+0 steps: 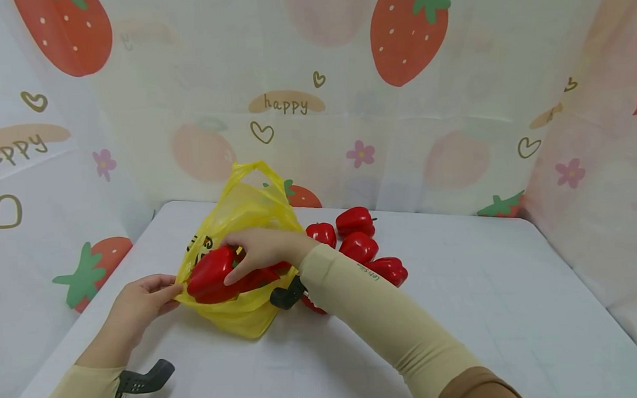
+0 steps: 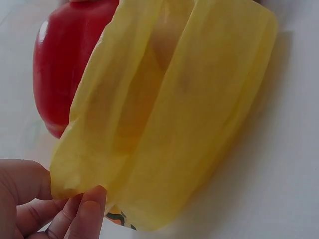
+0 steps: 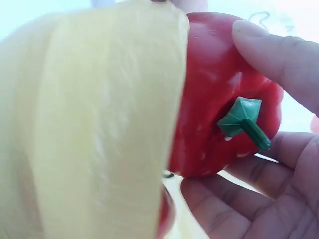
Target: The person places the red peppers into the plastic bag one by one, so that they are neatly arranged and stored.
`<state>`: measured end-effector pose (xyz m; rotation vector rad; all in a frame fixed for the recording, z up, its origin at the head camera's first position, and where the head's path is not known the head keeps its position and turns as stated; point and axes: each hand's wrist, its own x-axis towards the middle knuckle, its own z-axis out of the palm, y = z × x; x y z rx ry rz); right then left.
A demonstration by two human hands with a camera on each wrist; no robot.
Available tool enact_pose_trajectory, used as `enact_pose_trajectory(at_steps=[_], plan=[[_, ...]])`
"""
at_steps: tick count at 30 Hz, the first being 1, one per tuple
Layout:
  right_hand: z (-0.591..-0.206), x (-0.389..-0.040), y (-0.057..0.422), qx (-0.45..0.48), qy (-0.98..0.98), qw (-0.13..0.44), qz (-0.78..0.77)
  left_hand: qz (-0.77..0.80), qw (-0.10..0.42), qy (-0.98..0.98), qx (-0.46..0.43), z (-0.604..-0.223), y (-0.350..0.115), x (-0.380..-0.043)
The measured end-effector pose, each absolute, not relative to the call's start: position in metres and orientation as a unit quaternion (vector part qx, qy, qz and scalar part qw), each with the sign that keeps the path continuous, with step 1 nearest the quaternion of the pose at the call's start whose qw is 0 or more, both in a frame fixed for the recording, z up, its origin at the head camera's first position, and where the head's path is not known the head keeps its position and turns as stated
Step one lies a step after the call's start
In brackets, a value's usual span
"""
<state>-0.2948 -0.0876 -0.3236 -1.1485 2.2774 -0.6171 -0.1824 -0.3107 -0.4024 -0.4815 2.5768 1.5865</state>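
Observation:
In the head view a yellow plastic bag (image 1: pixel 238 319) lies with its mouth toward me. My left hand (image 1: pixel 143 302) pinches the bag's rim on the left side; the left wrist view shows thumb and fingers (image 2: pixel 89 214) on the thin plastic. My right hand (image 1: pixel 267 247) grips a red bell pepper (image 1: pixel 210 279) at the bag's mouth. Its green stem (image 3: pixel 244 119) faces the palm in the right wrist view, thumb on one side and fingers on the other. More red shows inside the bag beside this pepper, partly hidden by the right hand.
Right of the bag, several red bell peppers (image 1: pixel 358 247) lie in a cluster on the white table (image 1: pixel 485 310), some partly hidden by the right forearm. A strawberry-print cloth (image 1: pixel 306 152) hangs behind the table and at both sides.

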Motion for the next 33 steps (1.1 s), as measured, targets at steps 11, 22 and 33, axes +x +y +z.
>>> enact_pose_trajectory(at_steps=[11,22,33], plan=[[-0.324,-0.280,-0.092,-0.411,0.839,0.292,-0.205,0.508,0.038,0.848,-0.143,-0.402,-0.311,-0.180],[-0.328,-0.278,-0.094,-0.407,0.856,0.273,-0.166,0.506,0.044,0.848,-0.151,-0.401,-0.312,-0.179],[-0.326,-0.285,-0.085,-0.426,0.862,0.245,-0.126,0.503,0.042,0.849,-0.158,-0.399,-0.311,-0.177]])
